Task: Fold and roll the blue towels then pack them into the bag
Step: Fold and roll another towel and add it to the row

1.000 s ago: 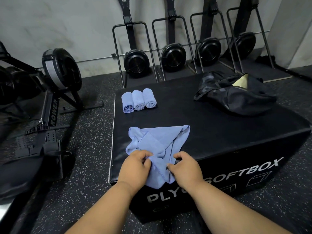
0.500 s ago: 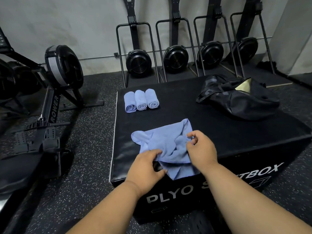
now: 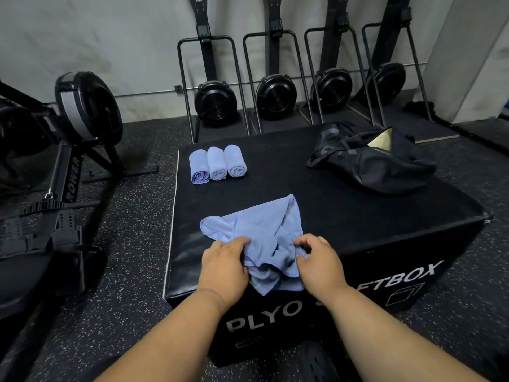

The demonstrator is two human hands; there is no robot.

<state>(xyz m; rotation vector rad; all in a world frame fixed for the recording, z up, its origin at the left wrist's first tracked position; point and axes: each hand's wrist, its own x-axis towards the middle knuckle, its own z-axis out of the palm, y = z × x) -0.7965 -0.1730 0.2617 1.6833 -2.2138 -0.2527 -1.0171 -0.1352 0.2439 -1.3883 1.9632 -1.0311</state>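
wall [image 3: 82,37]: pale | floor [image 3: 132,244]: dark speckled | rowers [image 3: 216,102]: upright

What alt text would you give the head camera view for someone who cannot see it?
Both hands, left hand and right hand, grip a crumpled blue towel on a black plyo box. Three rolled towels and a black bag lie behind.

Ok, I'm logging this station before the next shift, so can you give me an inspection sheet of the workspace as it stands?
Surface: black plyo soft box, its top serving as the work surface.
Job's things: three rolled blue towels side by side at the far left; one crumpled blue towel at the near edge, partly overhanging; black bag at the far right, slumped, open.
Clutter: nothing seen.
Grippers: left hand and right hand both grip the crumpled towel.
Cables: nothing seen.
Surroundings: rowing machine at left, four upright machines along the wall, speckled floor.
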